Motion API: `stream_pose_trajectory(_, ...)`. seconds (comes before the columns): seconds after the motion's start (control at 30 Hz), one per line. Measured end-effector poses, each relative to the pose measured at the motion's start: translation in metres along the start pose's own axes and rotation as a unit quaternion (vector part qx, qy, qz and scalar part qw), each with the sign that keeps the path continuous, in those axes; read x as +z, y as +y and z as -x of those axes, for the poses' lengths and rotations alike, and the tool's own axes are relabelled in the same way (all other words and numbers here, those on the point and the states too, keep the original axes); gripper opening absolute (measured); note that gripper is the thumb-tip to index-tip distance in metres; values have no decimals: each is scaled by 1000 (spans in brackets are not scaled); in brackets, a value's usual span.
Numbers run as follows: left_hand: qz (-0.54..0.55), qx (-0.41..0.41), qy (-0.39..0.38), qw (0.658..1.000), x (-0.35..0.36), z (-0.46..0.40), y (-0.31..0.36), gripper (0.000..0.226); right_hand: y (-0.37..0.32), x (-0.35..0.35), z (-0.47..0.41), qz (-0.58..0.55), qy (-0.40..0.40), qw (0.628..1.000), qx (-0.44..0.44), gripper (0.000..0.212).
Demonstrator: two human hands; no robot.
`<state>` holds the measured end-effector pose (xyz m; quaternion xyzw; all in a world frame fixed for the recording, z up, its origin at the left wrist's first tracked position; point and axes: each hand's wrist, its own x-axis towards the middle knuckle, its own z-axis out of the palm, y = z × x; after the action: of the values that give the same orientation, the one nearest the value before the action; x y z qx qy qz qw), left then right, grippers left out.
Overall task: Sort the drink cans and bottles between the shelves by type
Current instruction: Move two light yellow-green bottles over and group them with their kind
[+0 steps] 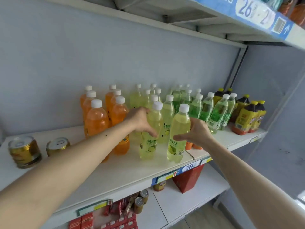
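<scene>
Pale yellow-green lime soda fills the two front bottles I am handling on the middle shelf (125, 169). My left hand (140, 120) wraps the left bottle (151, 129) from its 9 o'clock side, fingers curled behind it and thumb across the front. My right hand (196, 132) holds the right bottle (179, 134) from its 3 o'clock side, thumb lying on the label and fingers hidden behind, so I judge both grips closed on the plastic. Both bottles stand upright at the front of the lime group, with the orange bottles (97, 119) at 9 o'clock and the green bottles (214, 113) at 3 o'clock. To do this step well, I would grip at mid-body, not at the cap, keep each bottle vertical, and slide it squarely into its own column so that the labels face out and no neighbour is tipped. The gap to the orange row is narrow, so the left bottle needs a straight push toward 12 o'clock. Each lime label carries green Chinese characters, a lime picture and a barcode; I cannot read the text with certainty. A shelf-edge tag (189, 166) reads "28". The upper shelf strip (257, 12) shows "26" and a further blurred figure. Two gold cans (24, 151) stand at far 9 o'clock; yellow-labelled dark bottles (245, 118) stand at far 3 o'clock.
</scene>
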<state>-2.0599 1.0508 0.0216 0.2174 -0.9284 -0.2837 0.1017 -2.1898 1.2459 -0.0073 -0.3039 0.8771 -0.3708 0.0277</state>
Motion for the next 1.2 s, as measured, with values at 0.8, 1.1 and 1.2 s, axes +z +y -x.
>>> stream_pose_trajectory(0.8, 104, -124, 66, 985, 61, -14, 15, 128, 55, -2, -78, -29, -157, 982, -98, 94)
stream_pose_trajectory(1.1, 30, -119, 156, 980, 78, 7, 13, 107, 52, -10, -63, -15, -138, 986, -98, 91)
stream_pose_trajectory(1.2, -32, -133, 240, 961, 86, 20, 16, 90, 59, -19, -57, -28, -127, 987, -99, 87)
